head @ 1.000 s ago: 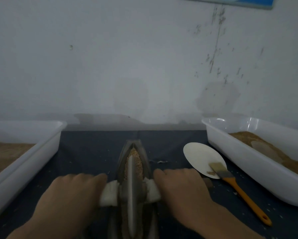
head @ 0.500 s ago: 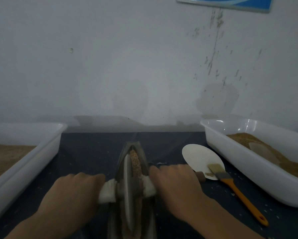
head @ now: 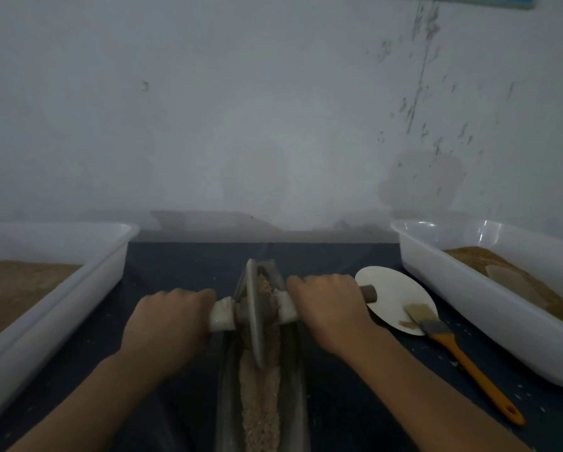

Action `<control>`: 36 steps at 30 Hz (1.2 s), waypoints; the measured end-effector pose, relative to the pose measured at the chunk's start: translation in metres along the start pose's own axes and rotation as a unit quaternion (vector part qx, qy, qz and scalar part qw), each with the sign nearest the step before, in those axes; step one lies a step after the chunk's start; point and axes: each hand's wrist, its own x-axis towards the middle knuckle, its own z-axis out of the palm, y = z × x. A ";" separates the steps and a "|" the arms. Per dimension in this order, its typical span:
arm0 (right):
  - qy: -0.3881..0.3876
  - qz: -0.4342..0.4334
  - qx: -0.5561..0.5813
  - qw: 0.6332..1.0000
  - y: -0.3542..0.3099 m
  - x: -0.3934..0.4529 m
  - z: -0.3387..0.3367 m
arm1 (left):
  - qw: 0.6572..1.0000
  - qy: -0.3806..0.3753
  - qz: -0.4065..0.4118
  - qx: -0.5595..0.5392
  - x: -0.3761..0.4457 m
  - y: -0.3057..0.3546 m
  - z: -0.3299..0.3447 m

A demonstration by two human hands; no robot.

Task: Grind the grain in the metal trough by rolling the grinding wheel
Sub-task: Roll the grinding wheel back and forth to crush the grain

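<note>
A long, narrow metal trough (head: 229, 386) runs away from me down the middle of the dark table, with a strip of pale brown grain (head: 260, 393) along its bottom. The grey grinding wheel (head: 253, 308) stands on edge near the trough's far end, tilted a little to the left. Its axle handle is wrapped in white cloth (head: 222, 314) on both sides of the wheel. My left hand (head: 166, 324) grips the left half of the handle. My right hand (head: 329, 305) grips the right half, whose brown wooden end (head: 368, 293) sticks out past my fingers.
A white tray (head: 78, 288) holding brown grain stands at the left, and a second white tray (head: 462, 298) with grain and a pale scoop at the right. A white paper plate (head: 394, 295) and an orange-handled brush (head: 462, 357) lie between the trough and the right tray.
Both hands have pushed the wheel away from me along the trough to its far end. More of the ground grain strip now shows behind the wheel.
</note>
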 end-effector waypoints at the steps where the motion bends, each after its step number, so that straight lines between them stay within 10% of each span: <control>1: -0.003 -0.005 0.009 1.000 0.000 0.003 0.000 | 1.000 -0.014 -0.006 -0.012 -0.001 0.000 0.000; 11: -0.107 0.023 0.097 0.989 -0.012 -0.057 -0.026 | 0.995 -0.014 0.092 -0.041 -0.043 0.017 -0.054; 36: 0.093 -0.054 0.022 0.994 -0.015 -0.056 -0.030 | 0.995 -0.102 -0.006 0.000 -0.058 0.010 -0.040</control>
